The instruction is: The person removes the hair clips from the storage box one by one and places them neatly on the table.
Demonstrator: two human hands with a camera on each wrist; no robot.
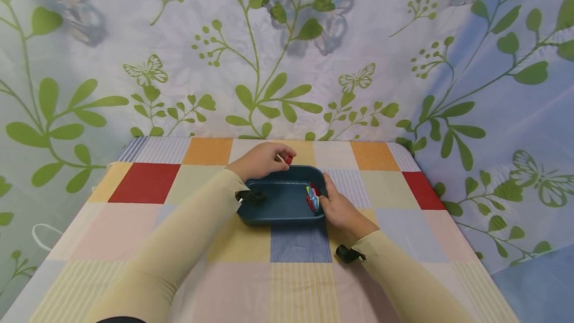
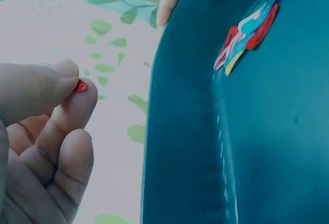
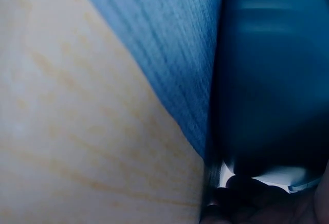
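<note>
My left hand [image 1: 264,159] is above the far rim of a dark teal tray [image 1: 280,221]. Thumb and fingertip pinch a small red hair clip [image 2: 81,86], mostly covered by the fingers. On the right side, my right hand [image 1: 343,212] grips the tray wall, thumb over the rim and fingers outside. Inside, at the right end, lies a small pile of snap hair clips [image 2: 251,36] in red, blue, white and yellow. The right wrist view shows the tray's outer side [image 3: 272,95] and dark, partly hidden fingers [image 3: 252,196] against its lower edge.
A patchwork-patterned cloth [image 1: 233,288] covers the table under the tray. Behind the table hangs a curtain [image 1: 287,64] printed with leaves and butterflies. A dark wrist camera [image 1: 347,254] sits under my right wrist, and a white cord loop [image 1: 40,236] shows at the left edge.
</note>
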